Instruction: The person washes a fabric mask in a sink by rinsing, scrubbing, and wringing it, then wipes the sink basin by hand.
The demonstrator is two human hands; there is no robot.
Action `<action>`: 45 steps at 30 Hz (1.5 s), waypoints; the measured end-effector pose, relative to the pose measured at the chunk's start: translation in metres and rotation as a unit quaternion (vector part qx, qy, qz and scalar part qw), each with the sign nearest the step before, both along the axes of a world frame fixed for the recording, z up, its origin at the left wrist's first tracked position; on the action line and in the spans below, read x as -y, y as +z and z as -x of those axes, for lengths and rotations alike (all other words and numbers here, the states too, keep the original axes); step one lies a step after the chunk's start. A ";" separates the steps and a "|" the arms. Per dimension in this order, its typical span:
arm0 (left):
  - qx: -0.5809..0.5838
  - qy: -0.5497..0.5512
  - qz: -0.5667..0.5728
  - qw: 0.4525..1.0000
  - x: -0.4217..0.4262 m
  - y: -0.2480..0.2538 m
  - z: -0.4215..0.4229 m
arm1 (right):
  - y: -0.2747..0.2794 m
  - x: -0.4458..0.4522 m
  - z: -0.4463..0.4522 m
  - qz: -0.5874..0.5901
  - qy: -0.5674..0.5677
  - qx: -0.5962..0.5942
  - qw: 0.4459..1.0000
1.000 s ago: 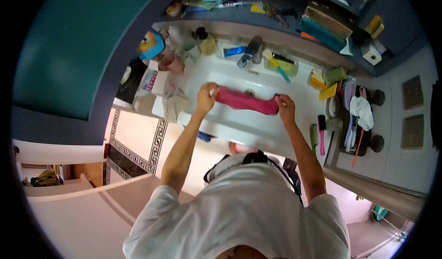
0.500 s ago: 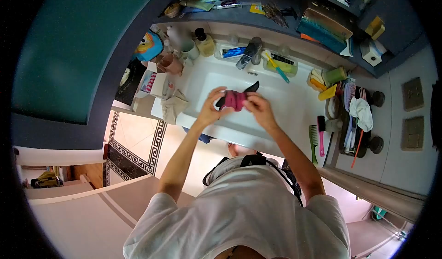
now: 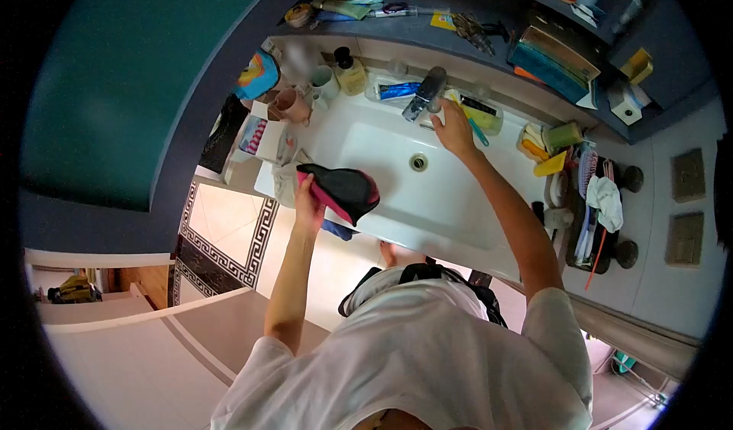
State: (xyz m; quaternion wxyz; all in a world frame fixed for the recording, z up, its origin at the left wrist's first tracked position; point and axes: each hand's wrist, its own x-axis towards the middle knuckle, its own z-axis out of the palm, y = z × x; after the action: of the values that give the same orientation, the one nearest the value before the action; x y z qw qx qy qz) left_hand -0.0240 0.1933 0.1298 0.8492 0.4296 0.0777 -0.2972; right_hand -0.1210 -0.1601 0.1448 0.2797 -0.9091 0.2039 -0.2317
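Note:
My left hand (image 3: 308,208) is closed on the edge of a magenta-and-black fabric piece (image 3: 343,192). The piece hangs over the front left part of the white sink (image 3: 382,143), its dark side facing up and one corner pointing down. At the back of the sink my right hand (image 3: 456,130) is beside the dark faucet (image 3: 426,94), thumb and fingers apart. Whether its fingertips touch the faucet I cannot tell. The drain (image 3: 418,162) shows in the basin, with no water visible.
Behind the faucet lie a blue tube (image 3: 400,90) and a turquoise toothbrush (image 3: 479,132). A pump bottle (image 3: 350,72) and a pink cup (image 3: 290,106) stand at the left. Brushes and a white cloth (image 3: 605,203) fill the right counter. A cluttered shelf (image 3: 412,29) runs above.
My right hand has let go of the fabric piece and moved back to the faucet. My left hand has shifted left and toward me, and the bunched piece has opened out.

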 end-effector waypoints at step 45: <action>0.385 0.076 -0.542 0.743 0.015 -0.127 0.020 | -0.087 -0.026 -0.011 -0.756 -0.086 0.062 0.646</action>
State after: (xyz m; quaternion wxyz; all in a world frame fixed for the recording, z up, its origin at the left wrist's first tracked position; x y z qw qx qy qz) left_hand -0.0436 0.1783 0.0033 0.4507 0.8881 -0.0749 0.0512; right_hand -0.1099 -0.1339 0.0574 0.8607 -0.3438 0.3678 -0.0762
